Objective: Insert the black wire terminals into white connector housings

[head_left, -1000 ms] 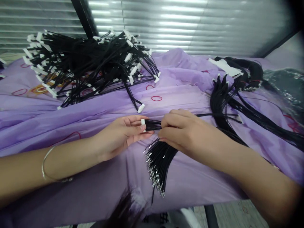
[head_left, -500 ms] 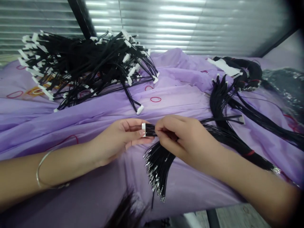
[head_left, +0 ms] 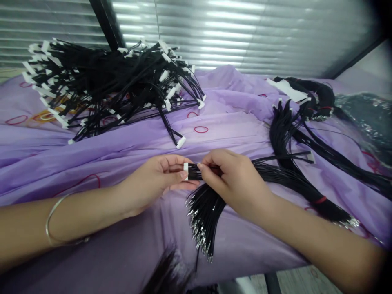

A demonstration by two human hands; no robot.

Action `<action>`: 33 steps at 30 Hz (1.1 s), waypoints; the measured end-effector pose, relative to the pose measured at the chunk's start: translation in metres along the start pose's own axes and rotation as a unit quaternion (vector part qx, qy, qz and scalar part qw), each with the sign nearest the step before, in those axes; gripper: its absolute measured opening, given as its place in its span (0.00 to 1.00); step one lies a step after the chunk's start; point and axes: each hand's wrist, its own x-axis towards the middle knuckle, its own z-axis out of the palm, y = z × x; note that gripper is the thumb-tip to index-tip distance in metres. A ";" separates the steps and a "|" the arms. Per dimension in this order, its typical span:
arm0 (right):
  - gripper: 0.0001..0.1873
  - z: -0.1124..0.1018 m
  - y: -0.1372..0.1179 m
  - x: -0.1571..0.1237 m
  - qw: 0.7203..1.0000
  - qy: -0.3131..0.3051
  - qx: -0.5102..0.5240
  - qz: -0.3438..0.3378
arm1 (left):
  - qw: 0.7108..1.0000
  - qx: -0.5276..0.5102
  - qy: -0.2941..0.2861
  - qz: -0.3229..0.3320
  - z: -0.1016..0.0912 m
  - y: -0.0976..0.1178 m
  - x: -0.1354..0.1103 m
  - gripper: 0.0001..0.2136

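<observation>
My left hand [head_left: 167, 173] pinches a small white connector housing [head_left: 185, 170] between thumb and fingers. Several black wires [head_left: 194, 172] run out of its right side toward my right hand [head_left: 228, 171]. The fingertips of my right hand are closed on a black wire close to the connector; its far end is hidden behind the hand. Below the right hand lies a fanned bundle of loose black wires [head_left: 203, 216] with bare silvery terminals. The bundle continues right, behind the hand, to a red rubber band [head_left: 320, 200].
A heap of black cables with white connectors [head_left: 113, 77] covers the back left of the purple cloth [head_left: 226, 122]. One red rubber band [head_left: 201, 129] lies mid-cloth. More black wire bundles [head_left: 281, 126] and a clear plastic bag [head_left: 364, 118] lie at the right.
My right hand has shifted slightly and its fingers sit a little differently on the wire. The connector has turned, showing its slotted face. The left hand keeps its hold.
</observation>
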 end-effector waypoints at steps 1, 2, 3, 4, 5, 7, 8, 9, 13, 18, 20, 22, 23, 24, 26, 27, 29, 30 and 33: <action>0.05 0.000 0.000 0.000 1.000 -0.005 -0.001 0.003 | 1.000 -0.004 -0.001 0.002 0.000 0.000 0.000 0.06; 0.05 0.001 0.001 0.000 1.000 -0.010 -0.003 0.003 | 1.000 -0.010 -0.001 0.003 0.000 -0.001 0.000 0.06; 0.05 0.002 0.002 0.000 1.000 -0.013 -0.003 -0.002 | 1.000 -0.015 0.000 0.003 0.000 -0.001 0.000 0.07; 0.05 0.003 0.003 0.001 1.000 -0.014 -0.001 -0.011 | 1.000 -0.017 0.003 0.001 0.000 -0.001 0.000 0.07; 0.04 0.005 0.004 0.001 1.000 -0.014 0.001 -0.023 | 1.000 -0.017 0.006 -0.003 0.000 -0.002 0.000 0.07; 0.04 0.008 0.006 0.002 0.999 -0.013 0.001 -0.043 | 1.000 -0.007 0.012 -0.011 0.000 -0.002 0.000 0.07; 0.05 0.010 0.007 0.003 0.999 -0.016 -0.003 -0.050 | 1.000 0.000 0.014 -0.013 0.001 -0.002 0.000 0.07; 0.05 0.010 0.007 0.003 0.998 -0.022 -0.008 -0.056 | 1.000 0.003 0.015 -0.013 0.001 -0.002 -0.001 0.06; 0.08 0.000 0.004 0.002 0.994 -0.029 -0.040 -0.096 | 1.000 -0.027 0.010 0.003 0.002 -0.003 -0.002 0.06; 0.08 -0.019 -0.001 -0.008 0.976 -0.124 -0.050 -0.173 | 0.995 -0.084 0.019 0.042 0.002 -0.002 -0.001 0.05; 0.06 -0.019 -0.002 -0.010 0.963 -0.200 -0.049 -0.174 | 0.995 -0.093 0.027 0.039 0.002 0.000 -0.002 0.05; 0.05 -0.017 -0.003 -0.010 0.960 -0.226 -0.050 -0.158 | 0.994 -0.099 0.033 0.037 0.003 0.001 -0.004 0.05; 0.04 -0.017 -0.004 -0.009 0.961 -0.230 -0.048 -0.148 | 0.993 -0.103 0.033 0.037 0.003 0.001 -0.004 0.06; 0.03 -0.017 -0.005 -0.008 0.961 -0.232 -0.044 -0.142 | 0.993 -0.108 0.032 0.037 0.003 0.001 -0.004 0.06; 0.03 -0.019 -0.007 -0.005 0.963 -0.237 -0.029 -0.125 | 0.992 -0.116 0.032 0.040 0.003 -0.001 -0.003 0.07; 0.04 -0.021 -0.008 -0.004 0.965 -0.237 -0.017 -0.111 | 0.991 -0.118 0.032 0.044 0.003 -0.001 -0.002 0.07; 0.05 -0.024 -0.009 -0.003 0.970 -0.224 0.017 -0.090 | 0.991 -0.118 0.025 0.053 0.003 -0.003 -0.001 0.08; 0.05 -0.024 -0.008 -0.002 0.973 -0.211 0.037 -0.082 | 0.991 -0.117 0.020 0.057 0.003 -0.003 0.000 0.08; 0.06 -0.022 -0.005 0.000 0.982 -0.157 0.088 -0.060 | 0.993 -0.106 0.011 0.060 0.003 -0.003 -0.001 0.08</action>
